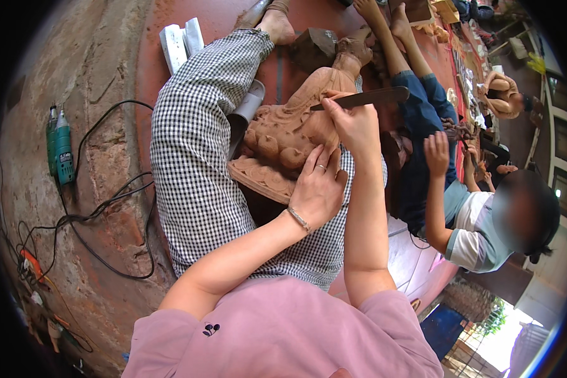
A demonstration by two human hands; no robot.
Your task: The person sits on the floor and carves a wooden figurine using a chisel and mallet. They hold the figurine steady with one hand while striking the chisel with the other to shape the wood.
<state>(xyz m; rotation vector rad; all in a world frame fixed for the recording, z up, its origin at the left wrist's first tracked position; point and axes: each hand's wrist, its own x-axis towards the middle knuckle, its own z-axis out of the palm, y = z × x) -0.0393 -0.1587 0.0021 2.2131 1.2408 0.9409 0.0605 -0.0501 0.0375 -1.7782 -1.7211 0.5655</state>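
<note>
A carved reddish-brown wooden figure with rounded, curling relief lies tilted across my lap, its ornate base edge toward me. My left hand, with a ring and a bracelet, rests on the carving's near right side, fingers stretched out over the wood. Just above it, my right hand is closed around a long, dark, flat file-like tool with a rounded end. The tool lies roughly level over the figure; whether it touches the wood I cannot tell. My right palm hides part of the tool and of the carving.
Green rotary power tools and tangled black cables lie on the worn ground at left. A grey cylindrical object sits against my leg. White blocks stand beyond my knee. Close on the right sits another person, legs stretched forward.
</note>
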